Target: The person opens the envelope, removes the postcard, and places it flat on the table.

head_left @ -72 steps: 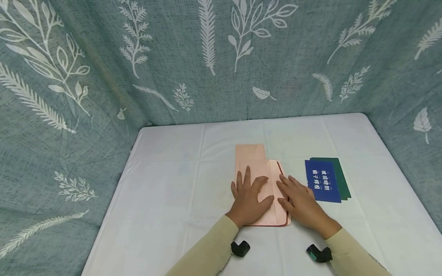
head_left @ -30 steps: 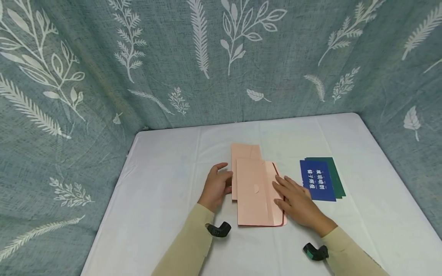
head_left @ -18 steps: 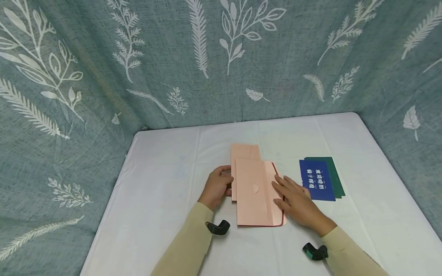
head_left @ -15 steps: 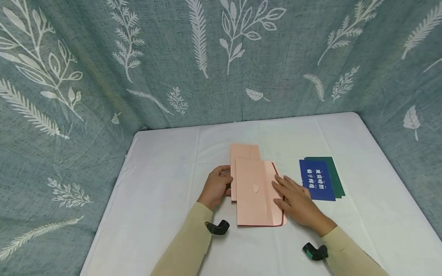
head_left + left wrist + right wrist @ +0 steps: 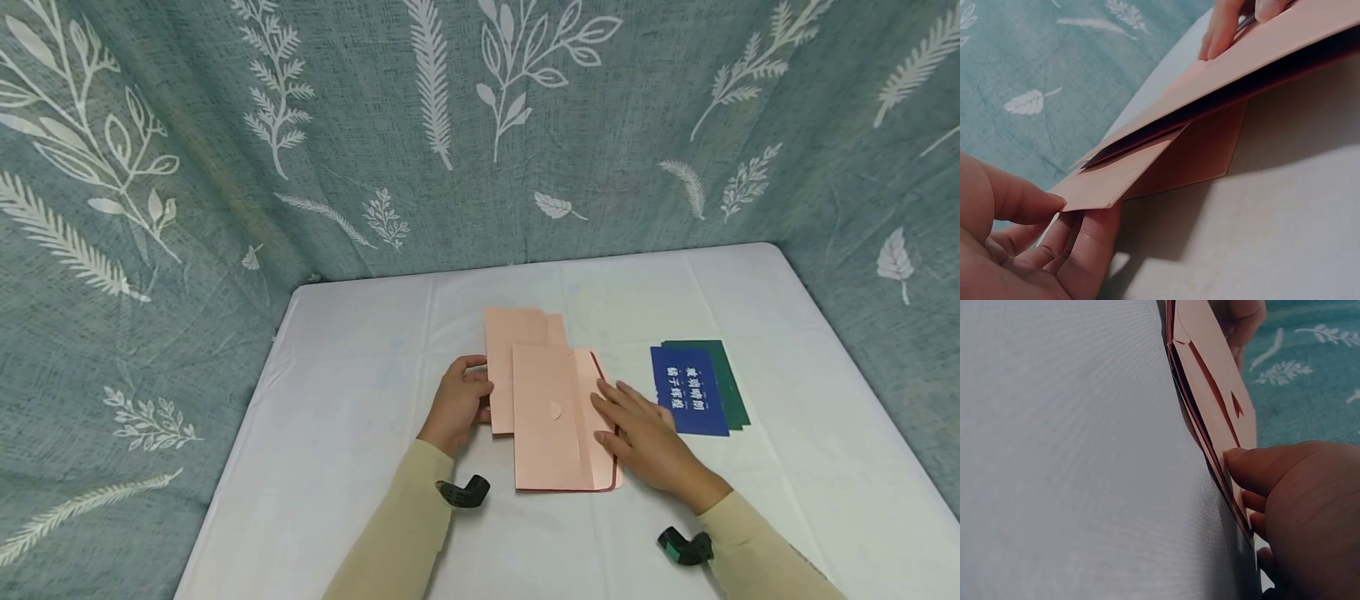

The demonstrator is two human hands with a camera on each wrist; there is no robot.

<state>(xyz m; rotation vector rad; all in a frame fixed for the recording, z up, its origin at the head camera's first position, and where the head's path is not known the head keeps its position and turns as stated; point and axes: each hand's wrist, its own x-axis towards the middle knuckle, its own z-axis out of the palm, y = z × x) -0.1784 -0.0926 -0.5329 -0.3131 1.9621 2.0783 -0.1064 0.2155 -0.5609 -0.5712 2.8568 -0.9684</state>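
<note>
In the head view a pink paper envelope [image 5: 543, 450] lies on top, its flap to the right edged in dark red. My right hand [image 5: 648, 437] rests on that flap with fingers extended; in the right wrist view its thumb [image 5: 1244, 465] presses near the edge. My left hand [image 5: 452, 406] grips the left edge of a second pink envelope [image 5: 504, 342], partly under the top one. The left wrist view has this envelope [image 5: 1125, 181] pinched between thumb and fingers, raised off another pink piece [image 5: 1213, 147] below. That lowest piece [image 5: 557, 329] is mostly covered.
A blue card [image 5: 693, 408] with white characters overlaps a green card [image 5: 738, 396] to the right of the envelopes. All lies on a white-covered table [image 5: 352, 350]. Behind and beside it hangs a green leaf-patterned curtain [image 5: 337, 125].
My left hand has left the top envelope, taken hold of the second one and drawn it leftward, baring a third piece behind. The right hand has stayed on the flap.
</note>
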